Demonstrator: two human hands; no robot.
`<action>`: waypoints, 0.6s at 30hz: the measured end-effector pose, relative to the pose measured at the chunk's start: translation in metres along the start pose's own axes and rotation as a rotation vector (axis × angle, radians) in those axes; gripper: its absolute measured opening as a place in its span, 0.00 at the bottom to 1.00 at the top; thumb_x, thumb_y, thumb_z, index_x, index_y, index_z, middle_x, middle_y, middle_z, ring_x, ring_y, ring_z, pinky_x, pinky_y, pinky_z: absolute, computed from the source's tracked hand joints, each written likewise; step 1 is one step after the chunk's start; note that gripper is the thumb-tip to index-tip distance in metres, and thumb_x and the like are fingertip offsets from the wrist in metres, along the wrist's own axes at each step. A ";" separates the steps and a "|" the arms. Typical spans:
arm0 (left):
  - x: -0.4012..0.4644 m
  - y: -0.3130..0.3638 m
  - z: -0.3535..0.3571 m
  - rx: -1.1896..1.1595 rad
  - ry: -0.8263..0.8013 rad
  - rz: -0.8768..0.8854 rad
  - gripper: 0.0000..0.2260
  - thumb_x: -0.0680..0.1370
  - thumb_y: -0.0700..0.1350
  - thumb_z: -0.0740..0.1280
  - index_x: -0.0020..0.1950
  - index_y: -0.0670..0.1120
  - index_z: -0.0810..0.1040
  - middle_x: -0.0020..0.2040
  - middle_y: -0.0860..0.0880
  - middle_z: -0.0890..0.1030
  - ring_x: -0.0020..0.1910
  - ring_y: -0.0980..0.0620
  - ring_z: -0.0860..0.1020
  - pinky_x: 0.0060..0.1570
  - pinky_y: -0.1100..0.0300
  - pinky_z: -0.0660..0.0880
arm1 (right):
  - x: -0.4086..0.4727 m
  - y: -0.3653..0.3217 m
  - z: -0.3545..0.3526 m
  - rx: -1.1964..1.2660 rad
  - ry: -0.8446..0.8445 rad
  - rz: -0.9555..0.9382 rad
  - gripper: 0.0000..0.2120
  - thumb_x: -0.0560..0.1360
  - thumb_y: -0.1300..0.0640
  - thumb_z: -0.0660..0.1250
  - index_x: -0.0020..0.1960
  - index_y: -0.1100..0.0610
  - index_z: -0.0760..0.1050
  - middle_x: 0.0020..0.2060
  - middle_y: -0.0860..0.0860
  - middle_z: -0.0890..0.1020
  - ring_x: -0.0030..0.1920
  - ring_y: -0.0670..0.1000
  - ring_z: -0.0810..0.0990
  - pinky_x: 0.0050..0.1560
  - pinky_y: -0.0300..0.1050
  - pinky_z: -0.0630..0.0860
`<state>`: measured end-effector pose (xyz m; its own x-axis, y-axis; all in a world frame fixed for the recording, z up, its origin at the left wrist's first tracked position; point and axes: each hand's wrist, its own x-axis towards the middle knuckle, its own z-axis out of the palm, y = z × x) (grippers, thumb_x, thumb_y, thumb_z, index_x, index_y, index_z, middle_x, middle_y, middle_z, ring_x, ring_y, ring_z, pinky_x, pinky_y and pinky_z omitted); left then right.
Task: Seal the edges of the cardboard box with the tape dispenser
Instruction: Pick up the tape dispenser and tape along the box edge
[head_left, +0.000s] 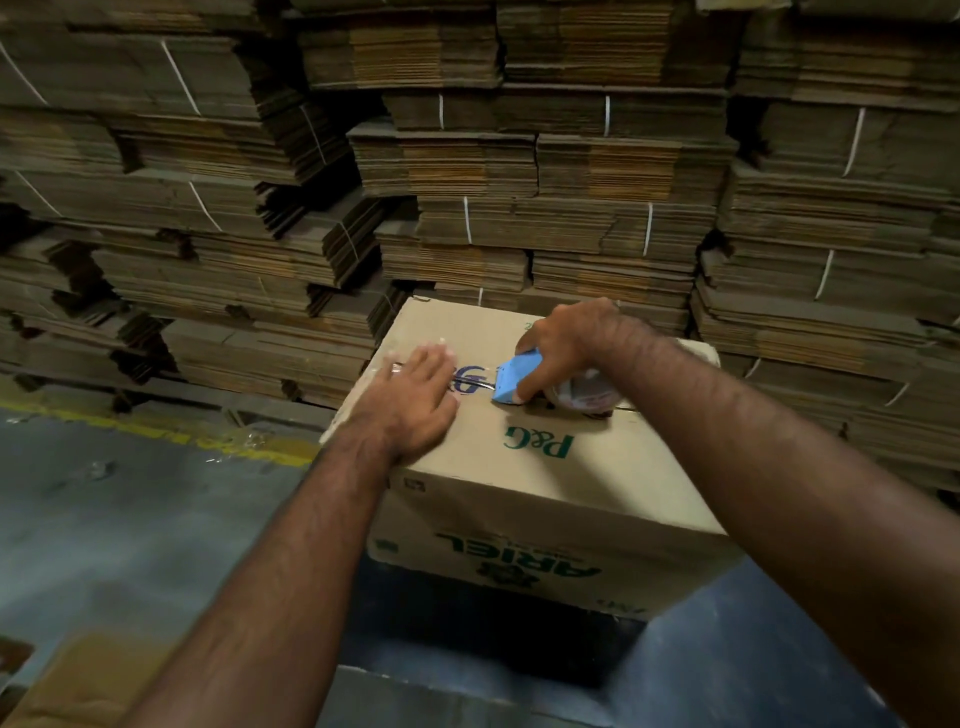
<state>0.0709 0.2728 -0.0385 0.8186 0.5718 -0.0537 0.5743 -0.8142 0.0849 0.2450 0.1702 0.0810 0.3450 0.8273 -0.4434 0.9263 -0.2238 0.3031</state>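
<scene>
Blue tape dispenser (511, 378) — right hand (566, 343) fingers wrapped round it — rides the top seam of the cardboard box (524, 467), which stands on the floor; left hand (415, 400), fingers flat, presses the laid tape, likely to anchor it.

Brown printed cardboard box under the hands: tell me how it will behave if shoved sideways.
The brown printed cardboard box looks stiff: its top stays flat under the flat left hand. It probably slides rather than tips, being broad and squat. Its weight cannot be told. The right hand, holding the blue tape dispenser, helps pin it.
</scene>
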 end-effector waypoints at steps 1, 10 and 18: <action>0.000 0.005 0.002 -0.021 0.006 0.039 0.28 0.84 0.58 0.45 0.82 0.50 0.42 0.82 0.51 0.41 0.81 0.54 0.43 0.78 0.49 0.40 | 0.001 0.000 0.002 -0.002 -0.002 0.004 0.41 0.66 0.21 0.59 0.74 0.39 0.65 0.68 0.48 0.73 0.65 0.53 0.73 0.55 0.54 0.71; 0.006 0.001 0.011 0.010 -0.004 0.088 0.30 0.82 0.62 0.41 0.82 0.51 0.42 0.82 0.54 0.42 0.80 0.56 0.44 0.79 0.50 0.44 | -0.021 0.056 0.038 0.111 0.073 0.050 0.49 0.54 0.12 0.49 0.68 0.34 0.69 0.63 0.44 0.79 0.60 0.53 0.78 0.55 0.53 0.76; 0.009 0.073 0.016 -0.020 -0.071 0.160 0.34 0.82 0.61 0.45 0.82 0.43 0.43 0.82 0.44 0.41 0.81 0.50 0.42 0.79 0.49 0.45 | -0.013 0.052 0.043 0.056 0.050 0.061 0.44 0.60 0.15 0.55 0.70 0.35 0.68 0.67 0.45 0.76 0.63 0.52 0.76 0.54 0.52 0.74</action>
<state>0.1202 0.2164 -0.0484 0.8982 0.4260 -0.1083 0.4371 -0.8916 0.1182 0.2954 0.1254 0.0670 0.3944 0.8355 -0.3827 0.9113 -0.3020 0.2798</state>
